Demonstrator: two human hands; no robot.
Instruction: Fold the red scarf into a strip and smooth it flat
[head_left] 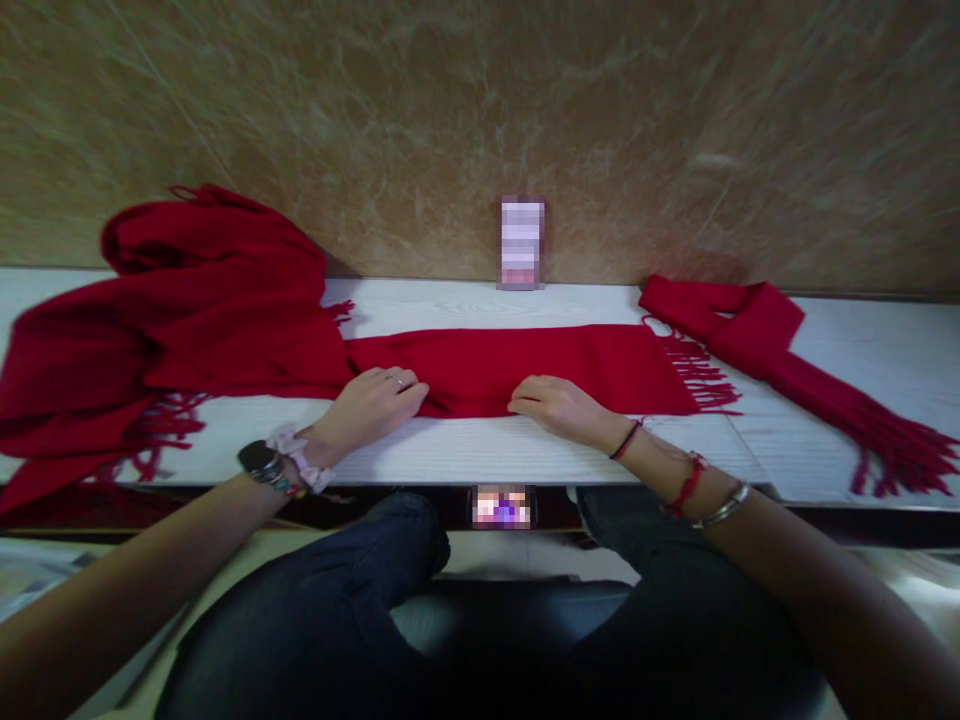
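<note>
A red fringed scarf (562, 355) lies flat across the middle of the white table, its fringe pointing right. My left hand (371, 405) rests at its near edge, left of centre, with curled fingers on the cloth. Farther right along the same edge, my right hand (559, 405) pinches the cloth with its fingers together. At the left, a heap of red cloth (225, 310) with fringes meets the flat scarf; where one piece ends cannot be made out. Another red scarf (780, 350), folded over on itself, lies at the right with its fringe toward the near right.
Behind the white table (465, 445) rises a brown marbled wall (450, 130). A blurred-out phone (521, 242) leans there at the back centre. Below the near edge, another lit screen (502, 508) shows between my knees. The cloth heap hangs over the near edge at left.
</note>
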